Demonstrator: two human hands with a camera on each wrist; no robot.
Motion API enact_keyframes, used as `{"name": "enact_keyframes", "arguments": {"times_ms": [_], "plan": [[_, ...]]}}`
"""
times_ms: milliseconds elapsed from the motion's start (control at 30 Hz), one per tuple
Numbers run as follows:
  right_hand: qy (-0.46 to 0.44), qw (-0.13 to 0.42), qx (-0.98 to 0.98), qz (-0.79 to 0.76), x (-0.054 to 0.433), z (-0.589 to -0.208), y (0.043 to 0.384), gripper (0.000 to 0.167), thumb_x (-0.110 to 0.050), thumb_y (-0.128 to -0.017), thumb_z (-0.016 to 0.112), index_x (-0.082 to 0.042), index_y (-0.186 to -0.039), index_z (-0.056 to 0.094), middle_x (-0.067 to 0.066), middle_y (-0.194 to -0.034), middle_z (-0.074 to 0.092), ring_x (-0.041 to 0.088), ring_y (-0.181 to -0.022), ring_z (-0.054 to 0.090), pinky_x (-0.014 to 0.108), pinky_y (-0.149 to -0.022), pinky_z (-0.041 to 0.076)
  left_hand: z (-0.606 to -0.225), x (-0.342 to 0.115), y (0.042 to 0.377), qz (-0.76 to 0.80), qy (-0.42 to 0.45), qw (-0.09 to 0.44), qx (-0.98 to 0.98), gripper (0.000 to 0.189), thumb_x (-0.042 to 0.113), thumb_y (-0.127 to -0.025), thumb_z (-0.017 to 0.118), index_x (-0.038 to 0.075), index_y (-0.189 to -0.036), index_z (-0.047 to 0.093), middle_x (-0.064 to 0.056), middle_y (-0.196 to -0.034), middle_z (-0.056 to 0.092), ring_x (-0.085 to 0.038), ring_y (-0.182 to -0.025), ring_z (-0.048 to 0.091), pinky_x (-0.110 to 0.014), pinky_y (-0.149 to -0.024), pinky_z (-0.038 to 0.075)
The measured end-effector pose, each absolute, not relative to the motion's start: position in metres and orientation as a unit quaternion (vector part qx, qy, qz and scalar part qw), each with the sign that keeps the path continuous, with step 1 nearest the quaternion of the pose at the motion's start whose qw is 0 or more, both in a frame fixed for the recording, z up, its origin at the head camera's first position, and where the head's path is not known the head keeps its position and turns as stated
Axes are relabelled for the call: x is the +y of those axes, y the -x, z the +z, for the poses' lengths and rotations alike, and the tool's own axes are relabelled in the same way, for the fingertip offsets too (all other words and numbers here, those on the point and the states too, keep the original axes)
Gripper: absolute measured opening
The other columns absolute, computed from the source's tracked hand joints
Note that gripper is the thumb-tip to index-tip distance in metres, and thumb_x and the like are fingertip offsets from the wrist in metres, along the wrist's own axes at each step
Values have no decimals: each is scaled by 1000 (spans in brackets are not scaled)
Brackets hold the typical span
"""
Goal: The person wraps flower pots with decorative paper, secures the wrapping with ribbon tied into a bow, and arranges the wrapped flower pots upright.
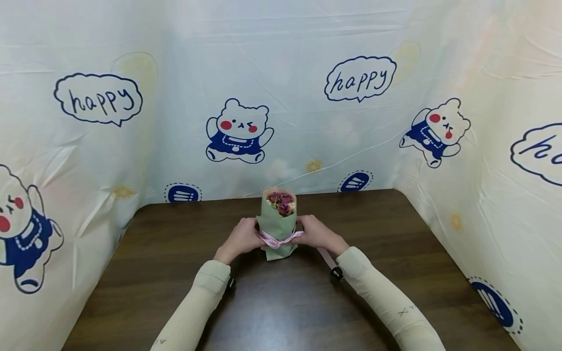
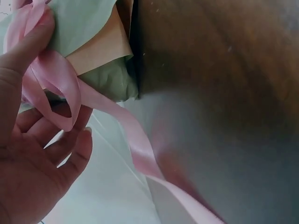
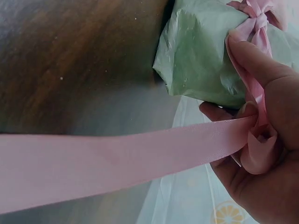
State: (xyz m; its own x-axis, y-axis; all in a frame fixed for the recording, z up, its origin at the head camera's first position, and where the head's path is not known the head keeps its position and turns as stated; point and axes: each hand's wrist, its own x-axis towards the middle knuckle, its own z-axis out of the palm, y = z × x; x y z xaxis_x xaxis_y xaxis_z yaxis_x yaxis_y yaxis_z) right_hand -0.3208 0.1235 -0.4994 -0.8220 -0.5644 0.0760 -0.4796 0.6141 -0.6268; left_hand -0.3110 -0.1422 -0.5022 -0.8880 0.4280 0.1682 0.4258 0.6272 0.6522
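A small bouquet (image 1: pixel 277 224) of dusky pink roses (image 1: pixel 284 208) stands upright near the back of the table, wrapped in pale green paper with a tan inner layer. A pink ribbon (image 1: pixel 275 243) circles its lower part and is knotted at the front. My left hand (image 1: pixel 243 238) holds the ribbon at the left side, thumb over it, with a loop hanging across the fingers. From the right, my right hand (image 1: pixel 318 233) pinches the ribbon beside the knot (image 3: pixel 261 21), its thumb pressed against the wrap. A long ribbon tail (image 3: pixel 117 158) trails from that hand.
The dark wooden table (image 1: pixel 272 302) extends toward me and to both sides. A pale printed curtain (image 1: pixel 290 131) with bears and the word "happy" hangs behind and along both sides. Dark wrist devices (image 1: pixel 336 273) show below the sleeves.
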Motion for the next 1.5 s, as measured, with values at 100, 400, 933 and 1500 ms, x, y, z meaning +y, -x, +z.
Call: {"name": "enact_keyframes", "arguments": {"times_ms": [100, 400, 933, 1500], "plan": [[289, 58, 900, -322, 121, -499, 320, 40, -23, -81, 87, -5, -114, 72, 8, -107, 74, 19, -90, 67, 32, -77, 56, -505, -140, 310, 357, -235, -8, 904, 18, 16, -77, 82, 13, -85, 67, 2, -68, 62, -10, -55, 50, -28, -54, 44], [282, 58, 908, -306, 116, -498, 316, 40, -29, -78, 90, -8, -107, 75, 3, -101, 76, 11, -86, 68, 30, -76, 57, -513, -136, 302, 375, -213, -12, 902, 22, 9, -75, 84, 13, -81, 64, 4, -67, 58, -11, -58, 50, -28, -57, 44], [276, 53, 911, -303, 134, -496, 315, 40, -27, -76, 92, -9, -107, 75, 5, -103, 76, 11, -86, 68, 33, -76, 58, -514, -110, 299, 366, -199, -12, 909, 26, 7, -75, 82, 10, -79, 56, 3, -66, 46, -13, -61, 42, -28, -60, 42], [291, 61, 897, -327, 118, -503, 316, 41, -21, -81, 86, -7, -117, 70, 6, -109, 75, 13, -93, 70, 31, -77, 58, -509, -125, 300, 382, -165, -9, 909, 25, 2, -73, 79, 9, -75, 56, 2, -63, 47, -14, -58, 44, -28, -56, 41]]}}
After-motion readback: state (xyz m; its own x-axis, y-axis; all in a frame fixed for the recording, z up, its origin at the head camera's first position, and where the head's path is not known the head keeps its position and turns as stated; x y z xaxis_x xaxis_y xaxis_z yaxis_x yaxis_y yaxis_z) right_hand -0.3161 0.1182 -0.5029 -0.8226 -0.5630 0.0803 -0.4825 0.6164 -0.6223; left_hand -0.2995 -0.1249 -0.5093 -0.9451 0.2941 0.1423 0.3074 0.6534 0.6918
